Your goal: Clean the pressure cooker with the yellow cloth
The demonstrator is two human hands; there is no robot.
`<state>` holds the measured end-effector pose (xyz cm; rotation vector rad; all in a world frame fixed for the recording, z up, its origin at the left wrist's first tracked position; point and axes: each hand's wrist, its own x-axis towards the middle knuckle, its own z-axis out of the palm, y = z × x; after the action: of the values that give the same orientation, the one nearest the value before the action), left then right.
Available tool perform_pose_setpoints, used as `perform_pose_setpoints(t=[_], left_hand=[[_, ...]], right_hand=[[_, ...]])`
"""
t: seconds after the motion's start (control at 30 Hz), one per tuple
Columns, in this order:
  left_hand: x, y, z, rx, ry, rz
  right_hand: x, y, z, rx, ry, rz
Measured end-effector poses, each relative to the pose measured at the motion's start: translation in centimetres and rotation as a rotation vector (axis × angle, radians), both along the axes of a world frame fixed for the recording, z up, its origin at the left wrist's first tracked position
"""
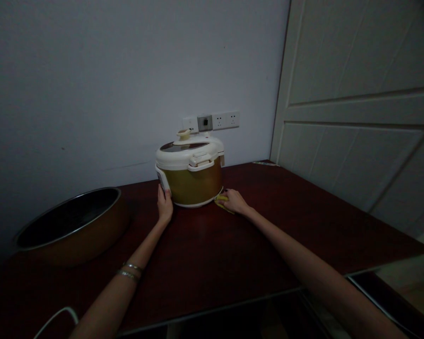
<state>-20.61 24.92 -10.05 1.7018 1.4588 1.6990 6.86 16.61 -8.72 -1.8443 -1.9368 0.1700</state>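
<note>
At the centre of the frame, on a dark red table (212,245), the open left hand (164,206) touches a gold rice cooker (194,186), while the right hand (235,201) lies over a yellow cloth (222,203), its grip unclear.

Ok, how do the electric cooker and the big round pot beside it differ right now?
The electric cooker is closed under a white lid, while the round pot stands open, its dark inside showing. The left hand and the right hand, on a yellow cloth, are at the cooker; neither is at the pot. Both are round, golden-brown outside, and stand on the dark red table.
</note>
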Motion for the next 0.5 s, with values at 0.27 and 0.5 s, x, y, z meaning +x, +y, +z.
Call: perform_pose_setpoints(t=[0.27,0.5], left_hand=[[-0.1,0.1,0.1,-0.003,-0.011,-0.032],[-0.6,-0.7,0.7,-0.022,-0.112,-0.104]], right_hand=[[0.8,0.5,0.5,-0.010,0.072,-0.089],[2.1,1.0,0.5,-0.045,0.413,-0.088]])
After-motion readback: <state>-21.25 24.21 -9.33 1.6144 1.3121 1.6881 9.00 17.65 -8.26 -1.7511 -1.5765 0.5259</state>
